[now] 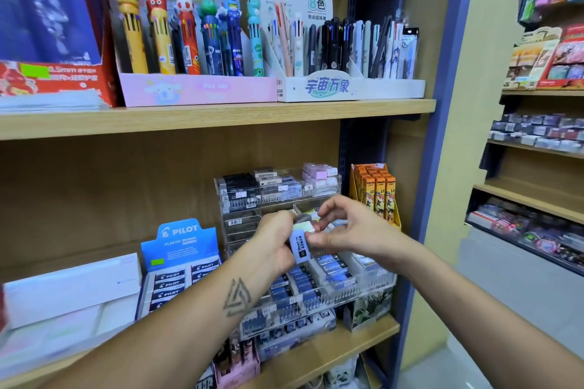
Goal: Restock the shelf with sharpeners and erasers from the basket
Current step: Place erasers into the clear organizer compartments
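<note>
left hand: left hand [274, 241] raised in front of the tiered rack, fingers curled around a small stack of erasers, back of hand to camera
held item: white rectangular eraser in a blue-and-white paper sleeve [299, 246], tilted, lower end toward camera; sits at the front of the stack, between both hands
second held item: pale green-white eraser [303, 226] just behind and above the blue-sleeved one, touching it, also in the left hand's grip
right hand: right hand [346, 228] just right of the left one, thumb and forefinger pinched at the top edge of the stack, other fingers loosely curled; exact contact point partly hidden
rack: clear acrylic stepped display rack [363, 289] on the lower wooden shelf [331, 349], directly behind and below the hands
rack contents: lower tiers hold rows of blue-sleeved erasers [336, 264]; top tier has black-sleeved erasers [237, 185] left, pink-boxed erasers [319, 172] right; middle tier mostly hidden by the hands
left of rack: blue PILOT cardboard display box of black-sleeved erasers [180, 265], touching or just beside the rack; white flat boxes [72, 287] further left
right of rack: orange cardboard display of slim orange boxes [377, 191], upright
upper shelf: upper wooden shelf [221, 117] carries a pink tray of character-topped multicolour pens [189, 41], a white tray of slim multicolour pens [347, 47]
basket: not visible in this view
</note>
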`<state>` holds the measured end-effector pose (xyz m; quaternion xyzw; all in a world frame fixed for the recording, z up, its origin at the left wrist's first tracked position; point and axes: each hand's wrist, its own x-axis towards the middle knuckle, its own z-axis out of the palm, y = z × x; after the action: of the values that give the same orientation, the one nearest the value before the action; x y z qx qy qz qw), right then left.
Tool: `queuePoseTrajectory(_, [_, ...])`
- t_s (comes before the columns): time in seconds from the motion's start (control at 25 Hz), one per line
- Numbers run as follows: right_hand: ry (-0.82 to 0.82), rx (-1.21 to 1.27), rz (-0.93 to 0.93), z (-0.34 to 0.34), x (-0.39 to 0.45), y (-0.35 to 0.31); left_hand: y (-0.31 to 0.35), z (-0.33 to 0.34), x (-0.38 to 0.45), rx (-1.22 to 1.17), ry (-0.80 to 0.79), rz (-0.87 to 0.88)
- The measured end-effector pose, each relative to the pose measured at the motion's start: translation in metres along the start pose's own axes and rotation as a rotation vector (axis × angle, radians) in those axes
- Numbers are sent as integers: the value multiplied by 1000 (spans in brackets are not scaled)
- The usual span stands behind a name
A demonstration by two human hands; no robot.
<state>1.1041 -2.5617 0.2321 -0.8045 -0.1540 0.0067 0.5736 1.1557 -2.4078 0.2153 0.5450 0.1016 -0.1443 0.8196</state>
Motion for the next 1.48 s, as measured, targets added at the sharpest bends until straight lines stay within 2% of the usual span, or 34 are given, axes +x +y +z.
queuePoseTrajectory(0.16, [-66,274,77,20,4,1,6,-2,-3,-105,35,100])
queuePoseTrajectory(0.28, [-11,287,37,24,7,2,11,-8,-8,-178,27,227])
queuePoseTrajectory(0.36, [68,289,11,17,9,-1,15,-15,-7,-67,68,334])
queuePoseTrajectory(0.44, [160,192,-54,9,16,-3,20,-23,-8,133,131,434])
queuePoseTrajectory(0.56, [173,73,-89,10,29,-10,28,-29,-13,245,73,401])
queuePoseTrajectory(0.68, [101,-75,-102,15,42,-17,37,-30,-18,192,46,359])
queuePoseTrajectory(0.76, [92,-402,-175,17,55,-19,47,-31,-15,157,45,360])
queuePoseTrajectory(0.84, [205,-689,-284,16,77,-23,61,-31,-9,111,36,335])
queuePoseTrajectory(0.92, [323,-731,-274,12,101,-27,74,-30,-2,44,19,286])
queuePoseTrajectory(0.96, [323,-706,-222,12,113,-27,77,-27,1,11,1,253])
queuePoseTrajectory(1.08, [152,-486,-115,28,139,-20,77,-19,11,-74,-14,189])
queuePoseTrajectory(1.28, [255,-519,-100,22,148,-1,76,-38,31,-38,54,200])
queuePoseTrajectory(1.32, [204,-554,-117,19,148,-1,75,-43,29,-24,57,203])
queuePoseTrajectory(1.48, [-213,-809,-116,21,141,-4,69,-51,17,64,57,224])
